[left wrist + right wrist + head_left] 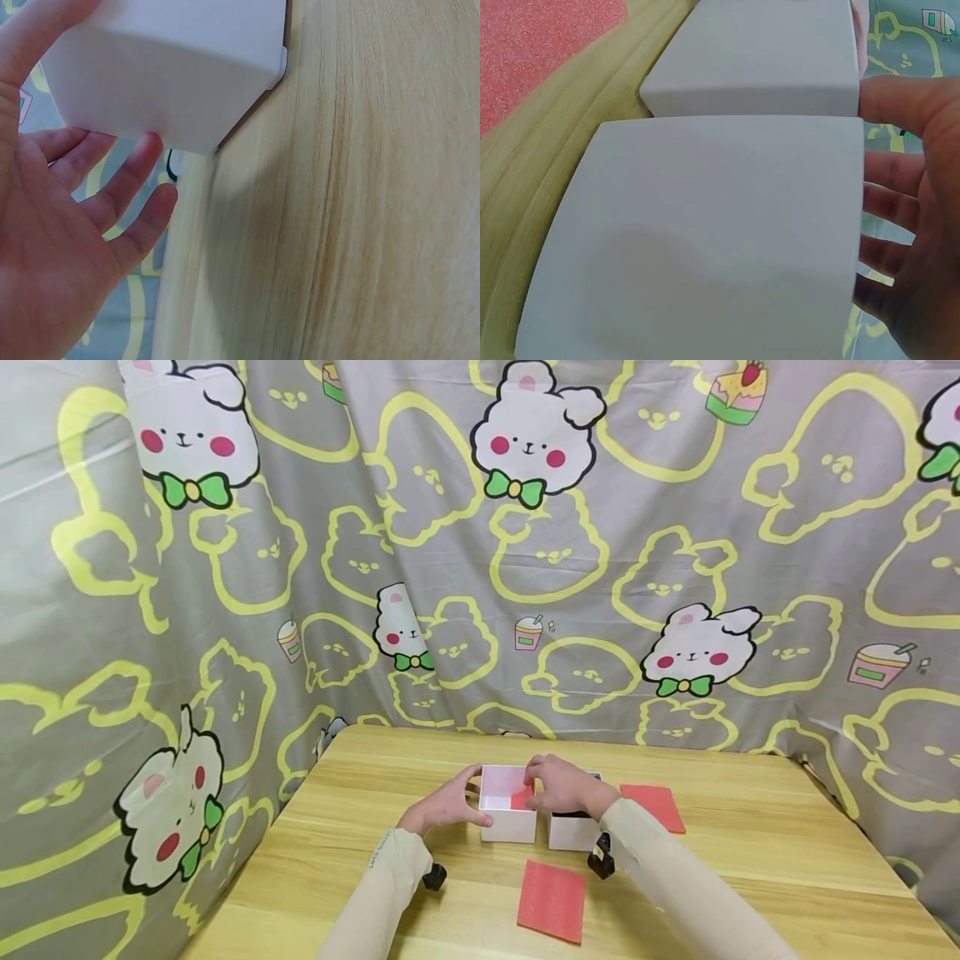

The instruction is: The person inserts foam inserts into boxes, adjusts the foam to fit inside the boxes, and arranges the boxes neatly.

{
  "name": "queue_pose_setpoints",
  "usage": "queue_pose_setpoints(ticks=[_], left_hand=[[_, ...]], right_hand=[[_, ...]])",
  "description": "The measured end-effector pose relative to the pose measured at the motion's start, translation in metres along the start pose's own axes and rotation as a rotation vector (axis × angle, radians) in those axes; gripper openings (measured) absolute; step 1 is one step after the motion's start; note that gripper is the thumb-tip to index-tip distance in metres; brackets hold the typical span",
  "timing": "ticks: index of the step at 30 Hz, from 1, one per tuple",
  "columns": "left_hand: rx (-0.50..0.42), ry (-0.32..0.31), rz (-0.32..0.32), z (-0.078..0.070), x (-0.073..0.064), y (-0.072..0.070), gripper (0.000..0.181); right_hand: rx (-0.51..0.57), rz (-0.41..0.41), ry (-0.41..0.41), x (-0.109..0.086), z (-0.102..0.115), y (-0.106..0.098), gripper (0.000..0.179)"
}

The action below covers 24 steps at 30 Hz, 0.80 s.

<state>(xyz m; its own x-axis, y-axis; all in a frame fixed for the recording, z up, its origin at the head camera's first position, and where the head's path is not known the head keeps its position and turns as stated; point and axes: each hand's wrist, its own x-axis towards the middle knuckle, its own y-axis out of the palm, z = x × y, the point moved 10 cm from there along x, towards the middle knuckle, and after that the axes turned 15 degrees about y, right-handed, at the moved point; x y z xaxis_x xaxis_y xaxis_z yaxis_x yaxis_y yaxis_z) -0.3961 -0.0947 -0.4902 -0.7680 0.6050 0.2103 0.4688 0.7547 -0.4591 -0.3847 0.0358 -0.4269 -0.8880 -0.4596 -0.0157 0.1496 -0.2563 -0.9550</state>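
Observation:
Two open-topped white boxes stand side by side on the wooden table. My left hand holds the left white box from its left side, thumb at the front corner. In the left wrist view, its fingertips touch the white wall. A red piece shows inside this box, against its right wall. My right hand is over that right wall, partly covering the right white box, whose inside looks dark. In the right wrist view the box walls hide its fingertips, so I cannot tell whether it holds the red piece.
A red square sheet lies on the table in front of the boxes. Another red sheet lies to the right, beyond the right forearm. A patterned curtain hangs behind and left of the table.

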Motion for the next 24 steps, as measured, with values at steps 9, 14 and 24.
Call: queue_pose_setpoints(ticks=[9, 14, 24], left_hand=[[-0.007, 0.000, 0.005, 0.0030, 0.0004, 0.0007, 0.100], [-0.009, 0.003, 0.001, 0.0024, 0.0011, 0.0007, 0.101], [0.008, -0.025, -0.001, 0.0056, -0.0001, 0.0009, 0.103]], right_hand=[[-0.036, 0.030, 0.047, 0.0049, -0.0029, 0.0067, 0.025], [-0.022, 0.021, 0.053, 0.0042, -0.0034, 0.0056, 0.024], [0.005, -0.004, 0.038, -0.0004, -0.0007, -0.0004, 0.027]])
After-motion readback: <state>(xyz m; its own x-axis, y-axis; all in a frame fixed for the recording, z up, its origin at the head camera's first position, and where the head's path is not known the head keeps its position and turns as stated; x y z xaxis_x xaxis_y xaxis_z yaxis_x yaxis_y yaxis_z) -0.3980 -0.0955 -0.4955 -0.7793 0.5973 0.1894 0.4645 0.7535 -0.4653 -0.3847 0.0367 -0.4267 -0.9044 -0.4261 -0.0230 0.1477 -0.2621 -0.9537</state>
